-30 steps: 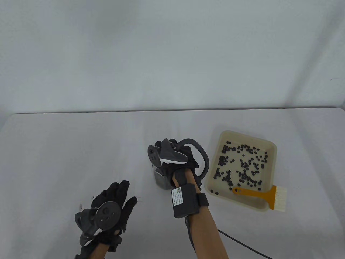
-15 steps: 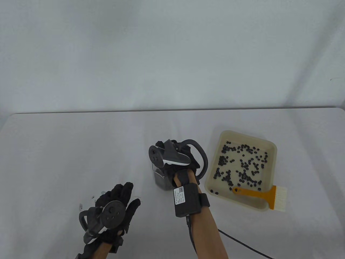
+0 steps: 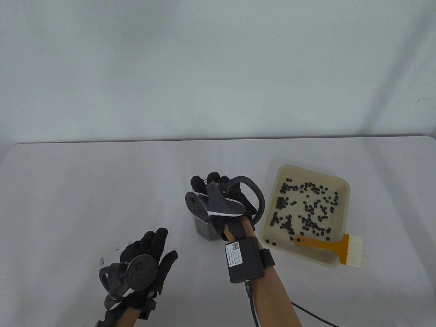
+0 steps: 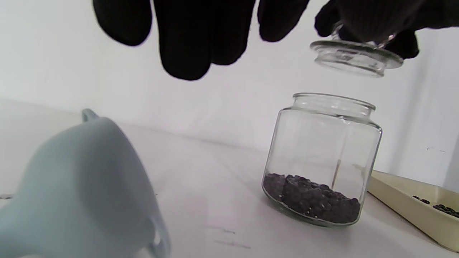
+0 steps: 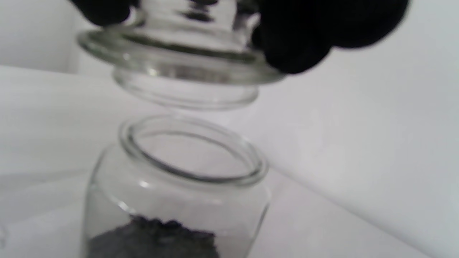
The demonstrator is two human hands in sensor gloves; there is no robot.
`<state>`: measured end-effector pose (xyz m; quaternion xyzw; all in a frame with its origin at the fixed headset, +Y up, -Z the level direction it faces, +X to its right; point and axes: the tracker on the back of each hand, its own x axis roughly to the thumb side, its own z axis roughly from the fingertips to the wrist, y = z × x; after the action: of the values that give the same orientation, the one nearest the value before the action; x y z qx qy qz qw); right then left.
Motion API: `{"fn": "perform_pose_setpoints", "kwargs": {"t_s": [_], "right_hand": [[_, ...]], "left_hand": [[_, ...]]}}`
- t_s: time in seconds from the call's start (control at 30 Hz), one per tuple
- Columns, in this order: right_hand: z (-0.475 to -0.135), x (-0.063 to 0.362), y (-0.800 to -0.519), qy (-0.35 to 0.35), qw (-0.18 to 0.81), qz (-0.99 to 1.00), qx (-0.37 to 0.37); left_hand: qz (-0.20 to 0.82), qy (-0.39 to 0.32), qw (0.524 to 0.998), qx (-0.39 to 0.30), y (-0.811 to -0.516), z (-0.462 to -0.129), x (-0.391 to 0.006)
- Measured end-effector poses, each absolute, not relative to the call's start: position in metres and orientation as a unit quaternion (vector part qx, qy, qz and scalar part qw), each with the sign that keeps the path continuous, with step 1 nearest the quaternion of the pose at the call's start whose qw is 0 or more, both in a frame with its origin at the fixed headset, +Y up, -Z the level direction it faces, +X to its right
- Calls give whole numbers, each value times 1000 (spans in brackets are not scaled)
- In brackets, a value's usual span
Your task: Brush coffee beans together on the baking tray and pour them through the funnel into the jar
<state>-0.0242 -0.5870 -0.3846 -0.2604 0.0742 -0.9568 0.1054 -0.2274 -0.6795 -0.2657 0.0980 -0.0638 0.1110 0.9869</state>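
The right hand (image 3: 221, 190) is pinching the glass lid (image 4: 356, 59) just above the open jar (image 4: 322, 157); the left hand (image 3: 150, 252) is hovering spread over the funnel (image 4: 82, 190), which probably needs seating next.

Overhead table view; wrist views, one blurry, sharing jar (image 4: 322, 161).

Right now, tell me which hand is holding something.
The right hand: it grips the glass lid just above the open jar. The left hand hovers empty over the pale funnel.
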Motion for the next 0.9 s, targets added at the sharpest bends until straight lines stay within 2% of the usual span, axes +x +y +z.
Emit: {"fn": "perform_pose_setpoints", "kwargs": {"t_s": [0.2,0.37,0.57,0.7,0.9], "right_hand": [[-363,-2,-573,75,85,-959,-261],[-337,17,-581,63,66,-954,-287],[-303,40,-620,18,53,-947,-316],[-291,53,-644,-26,-15,-947,-319],[-279,59,-677,-66,-12,-945,-321]], "left_hand": [[114,-63,986,102,-680,-265,-229],[111,-66,986,104,-679,-265,-228],[108,-65,986,105,-679,-264,-228],[108,-64,987,104,-679,-264,-228],[105,-65,987,100,-680,-264,-227]]}}
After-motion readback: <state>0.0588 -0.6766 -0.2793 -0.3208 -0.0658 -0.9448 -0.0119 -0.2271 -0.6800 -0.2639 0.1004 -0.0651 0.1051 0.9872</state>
